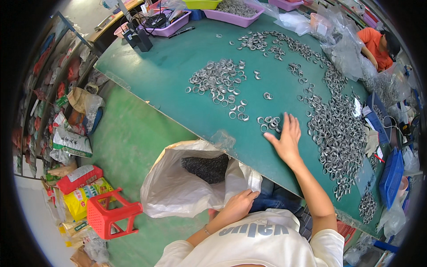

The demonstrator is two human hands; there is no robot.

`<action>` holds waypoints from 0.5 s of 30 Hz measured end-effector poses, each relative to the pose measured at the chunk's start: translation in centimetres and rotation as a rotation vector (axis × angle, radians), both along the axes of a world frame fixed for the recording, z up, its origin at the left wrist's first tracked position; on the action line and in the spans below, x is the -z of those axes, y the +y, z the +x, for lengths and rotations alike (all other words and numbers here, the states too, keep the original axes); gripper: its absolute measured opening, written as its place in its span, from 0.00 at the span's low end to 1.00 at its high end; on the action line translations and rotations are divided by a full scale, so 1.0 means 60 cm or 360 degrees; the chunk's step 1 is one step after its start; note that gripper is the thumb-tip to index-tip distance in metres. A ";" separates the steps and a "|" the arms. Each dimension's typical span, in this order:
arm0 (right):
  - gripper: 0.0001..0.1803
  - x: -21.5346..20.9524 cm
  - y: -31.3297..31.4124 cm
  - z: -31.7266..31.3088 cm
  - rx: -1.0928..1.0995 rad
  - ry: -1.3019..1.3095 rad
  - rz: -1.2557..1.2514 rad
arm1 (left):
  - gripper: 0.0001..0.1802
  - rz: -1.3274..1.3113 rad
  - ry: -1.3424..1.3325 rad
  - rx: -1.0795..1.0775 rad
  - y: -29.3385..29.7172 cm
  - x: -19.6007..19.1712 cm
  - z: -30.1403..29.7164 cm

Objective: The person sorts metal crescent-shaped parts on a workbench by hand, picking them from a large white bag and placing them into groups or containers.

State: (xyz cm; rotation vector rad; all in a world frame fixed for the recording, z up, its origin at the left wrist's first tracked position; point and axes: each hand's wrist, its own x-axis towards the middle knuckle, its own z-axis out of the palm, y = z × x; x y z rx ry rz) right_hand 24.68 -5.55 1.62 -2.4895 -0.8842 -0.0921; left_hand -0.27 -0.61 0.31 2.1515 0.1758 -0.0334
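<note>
My right hand (288, 139) is on the green tabletop, fingers spread, beside a small cluster of grey metal rings (268, 123); nothing shows in its grip. Off to its left lies a looser group of rings (218, 80), and on its right spreads a large heap of them (338, 138). Below the table's near edge, my left hand (238, 205) is closed on the rim of a white woven sack (178, 200). The sack's mouth gapes open under the edge, with a dark grainy mass of small pieces (207, 169) inside. My left fingertips are partly hidden by the sack's folded rim.
Purple trays (235, 13) and a black device (138, 39) stand at the table's far side. A red stool (111, 216) is on the green floor at left, near packed bags (80, 178) and shelving. A person in orange (376, 46) sits at far right, behind clear plastic bags (344, 49).
</note>
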 end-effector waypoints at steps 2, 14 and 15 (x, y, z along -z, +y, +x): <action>0.54 0.002 0.027 -0.012 -0.0134 0.0020 -0.0035 | 0.16 -0.0007 -0.0011 -0.0002 0.000 0.001 0.000; 0.46 -0.004 0.214 0.047 -0.0489 0.0009 0.0575 | 0.17 -0.0011 -0.0034 -0.0052 -0.003 0.006 0.000; 0.46 -0.015 0.208 0.059 -0.0390 -0.0107 0.0516 | 0.17 -0.0015 -0.0025 -0.0062 -0.002 0.003 -0.004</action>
